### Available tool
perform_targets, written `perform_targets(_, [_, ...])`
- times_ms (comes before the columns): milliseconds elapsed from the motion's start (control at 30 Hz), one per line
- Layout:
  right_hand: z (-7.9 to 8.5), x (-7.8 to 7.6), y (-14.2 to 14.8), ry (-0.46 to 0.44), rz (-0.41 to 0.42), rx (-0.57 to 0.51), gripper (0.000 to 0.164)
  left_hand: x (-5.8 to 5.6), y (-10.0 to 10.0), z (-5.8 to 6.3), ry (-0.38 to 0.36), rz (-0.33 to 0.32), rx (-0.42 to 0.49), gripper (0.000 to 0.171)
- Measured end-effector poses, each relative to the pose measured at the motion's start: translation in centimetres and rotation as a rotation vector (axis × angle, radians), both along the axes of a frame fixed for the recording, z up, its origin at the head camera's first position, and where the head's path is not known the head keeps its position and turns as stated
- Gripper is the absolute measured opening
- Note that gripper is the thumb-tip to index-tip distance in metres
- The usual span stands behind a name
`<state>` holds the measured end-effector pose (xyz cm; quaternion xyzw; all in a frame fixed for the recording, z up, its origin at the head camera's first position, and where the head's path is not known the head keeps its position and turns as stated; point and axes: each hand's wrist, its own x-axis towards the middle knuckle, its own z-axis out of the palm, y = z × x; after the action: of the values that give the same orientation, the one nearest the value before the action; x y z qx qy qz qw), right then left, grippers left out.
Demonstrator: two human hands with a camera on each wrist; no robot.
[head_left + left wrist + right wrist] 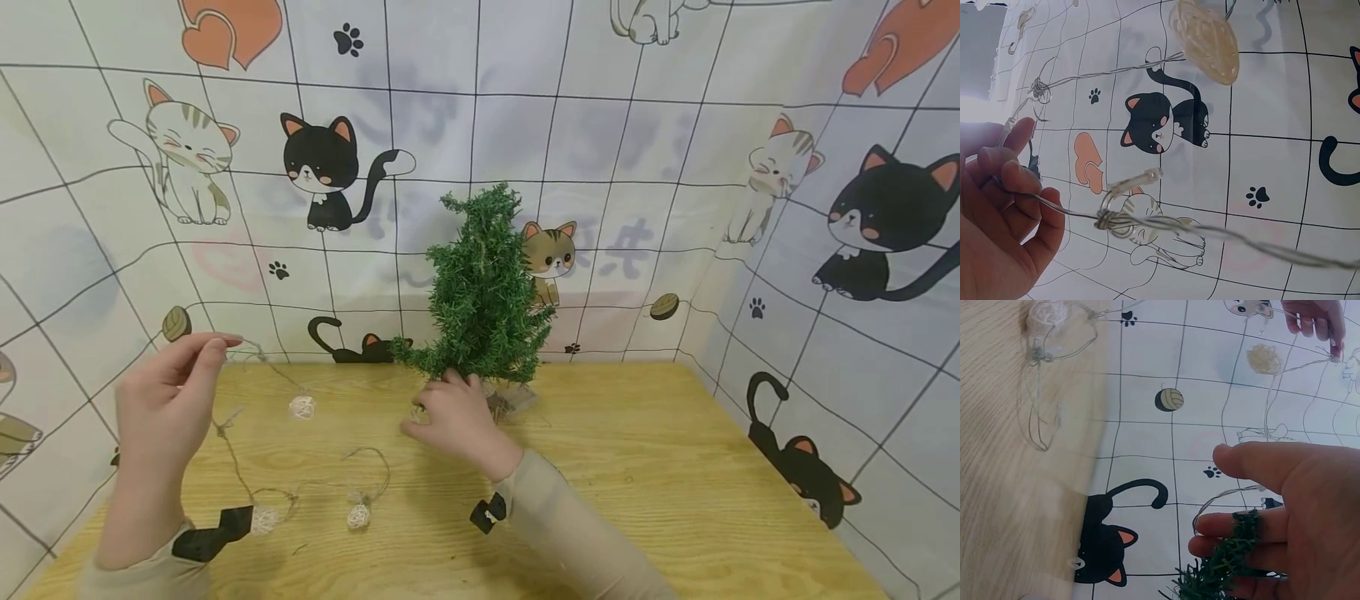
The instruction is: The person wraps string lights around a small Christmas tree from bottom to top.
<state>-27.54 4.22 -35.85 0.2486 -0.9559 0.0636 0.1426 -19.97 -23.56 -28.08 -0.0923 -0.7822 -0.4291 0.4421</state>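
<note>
My left hand (161,408), raised at the left, pinches the thin wire of a light string (1241,240) between thumb and fingers. Small clear bulbs and twisted knots run along that wire, and a pale woven ball (302,407) hangs from it. A small green artificial Christmas tree (483,292) stands at the back of the table. My right hand (465,417) is at its lower left branches; in the right wrist view its thumb stands apart and its fingers reach behind a branch (1216,569), with a loop of wire (1216,499) near the index fingertip.
More of the string lies across the wooden table (637,467), with a second woven ball (358,516) and another (264,521) near the left wrist strap. The tree's base is partly hidden behind my right hand. A cat-print sheet (600,150) hangs behind and at both sides.
</note>
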Motion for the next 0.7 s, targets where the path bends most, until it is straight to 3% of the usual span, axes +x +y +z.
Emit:
perform_targets(300, [1.8,1.3,1.0,-0.042,-0.009,-0.041,0.063,0.3,0.0,0.0,-0.011,0.019,-0.012,0.02])
perform_targets(467, [2.3,2.6,2.1,0.029,0.031,-0.141,0.06,0.3,0.0,0.1,0.003,0.016,-0.002,0.018])
perform_targets(567, [2.3,3.8,2.3,0.133,0.139,-0.245,0.048,0.1,0.1,0.2,0.001,0.013,0.001,0.016])
perform_targets(700, [2.0,5.6,1.4,0.171,0.438,-0.393,0.032,-0.1,0.3,0.0,-0.011,0.003,0.007,0.016])
